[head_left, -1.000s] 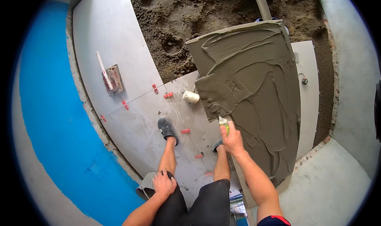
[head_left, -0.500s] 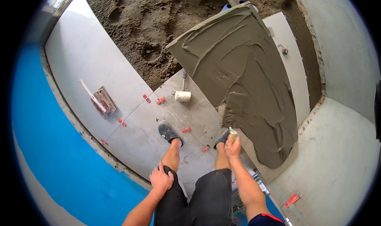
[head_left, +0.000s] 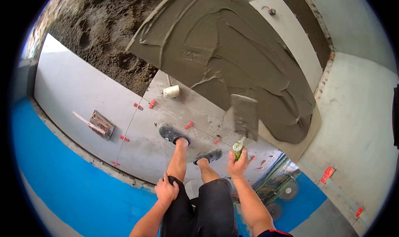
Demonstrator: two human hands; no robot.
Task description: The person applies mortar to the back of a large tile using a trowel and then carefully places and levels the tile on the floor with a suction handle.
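My right hand (head_left: 238, 165) is closed round the green handle of a flat trowel (head_left: 245, 115), whose wide blade is smeared with grey mortar. That blade reaches over the left edge of a large tile slab (head_left: 314, 119) coated in wet mortar (head_left: 253, 54); whether it touches the mortar I cannot tell. The coat carries curved ridges and leaves a bare strip along the slab's near right edge. My left hand (head_left: 167, 190) rests on my left knee, holding nothing, its fingers laid over the dark shorts.
White floor tiles (head_left: 83, 89) with red levelling wedges (head_left: 189, 124) lie underfoot. A white-headed mallet (head_left: 171, 91) and a float (head_left: 102, 125) rest on them. Rough sand (head_left: 99, 41) lies beyond. Tools and discs (head_left: 286, 189) sit at the lower right, beside a pale wall (head_left: 353, 108).
The trowel has come away from the mortar near my right foot, and its blade now shows fully. My right foot has stepped back. The view has turned; my left hand stays on the knee.
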